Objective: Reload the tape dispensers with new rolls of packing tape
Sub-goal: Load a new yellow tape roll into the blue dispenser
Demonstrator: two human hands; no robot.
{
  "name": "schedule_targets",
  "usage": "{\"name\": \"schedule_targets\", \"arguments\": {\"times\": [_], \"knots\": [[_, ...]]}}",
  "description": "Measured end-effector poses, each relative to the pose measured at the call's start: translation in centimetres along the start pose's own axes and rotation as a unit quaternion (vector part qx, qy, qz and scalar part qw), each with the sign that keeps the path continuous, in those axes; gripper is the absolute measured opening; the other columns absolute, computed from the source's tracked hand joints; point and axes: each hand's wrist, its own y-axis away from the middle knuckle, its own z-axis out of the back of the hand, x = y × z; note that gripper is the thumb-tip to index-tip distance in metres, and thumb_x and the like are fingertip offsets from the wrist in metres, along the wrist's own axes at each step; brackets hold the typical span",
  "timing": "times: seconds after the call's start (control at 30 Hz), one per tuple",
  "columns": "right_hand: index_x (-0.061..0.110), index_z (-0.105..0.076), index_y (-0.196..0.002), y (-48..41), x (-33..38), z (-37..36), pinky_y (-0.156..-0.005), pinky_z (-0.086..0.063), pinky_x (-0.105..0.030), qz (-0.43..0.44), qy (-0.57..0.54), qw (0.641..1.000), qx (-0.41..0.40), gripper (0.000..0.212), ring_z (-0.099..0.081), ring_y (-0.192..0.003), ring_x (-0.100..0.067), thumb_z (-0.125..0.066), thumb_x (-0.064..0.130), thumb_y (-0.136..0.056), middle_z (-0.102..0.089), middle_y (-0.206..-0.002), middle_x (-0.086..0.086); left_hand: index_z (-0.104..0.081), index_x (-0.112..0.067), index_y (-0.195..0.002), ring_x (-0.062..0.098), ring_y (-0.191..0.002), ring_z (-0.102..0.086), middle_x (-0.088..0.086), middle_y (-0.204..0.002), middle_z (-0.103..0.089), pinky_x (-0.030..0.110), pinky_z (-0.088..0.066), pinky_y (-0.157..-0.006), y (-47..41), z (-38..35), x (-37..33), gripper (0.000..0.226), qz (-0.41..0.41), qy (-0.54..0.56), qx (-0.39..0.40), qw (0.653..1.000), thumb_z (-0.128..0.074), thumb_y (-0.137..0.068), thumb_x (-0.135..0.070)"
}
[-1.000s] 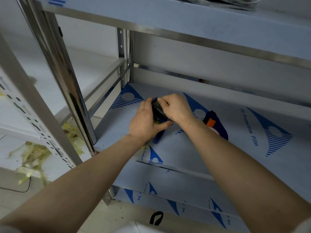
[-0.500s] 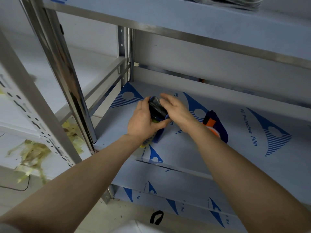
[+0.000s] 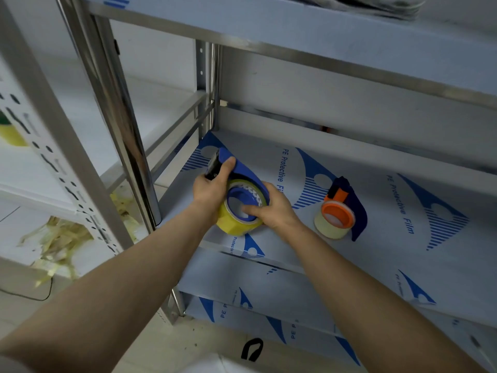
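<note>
At frame centre my left hand (image 3: 212, 188) is gripping the blue plastic tape dispenser (image 3: 247, 173), my right hand (image 3: 277, 211) clasping the yellow packing tape roll (image 3: 234, 224) seemingly seated on it, threading probably remaining, while the orange-hubbed dispenser (image 3: 359, 211) right of centre is looking loaded.

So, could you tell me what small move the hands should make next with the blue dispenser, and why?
Probably press the yellow roll fully down onto the blue hub. The right hand has its thumb in the core, the left hand steadies the blue dispenser near its cutter, and I cannot tell whether the roll sits flush.
</note>
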Motion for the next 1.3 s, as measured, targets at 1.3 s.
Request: {"name": "schedule_targets", "arguments": {"times": [1.3], "knots": [[0.013,-0.053,-0.126,0.8,-2.6,5.4,-0.099,-0.043,-0.043,0.046,0.306,0.939,-0.150,0.040,-0.053,-0.119,-0.028,-0.056,0.023,-0.087,-0.055,-0.131,-0.010,-0.044,-0.014,-0.136,0.029,-0.132,-0.032,0.009,-0.142,-0.042,0.034,-0.025,-0.106,3.5,-5.2,2.0,0.059,-0.342,-0.450,0.088,0.820,-0.054,-0.078,-0.006]]}}
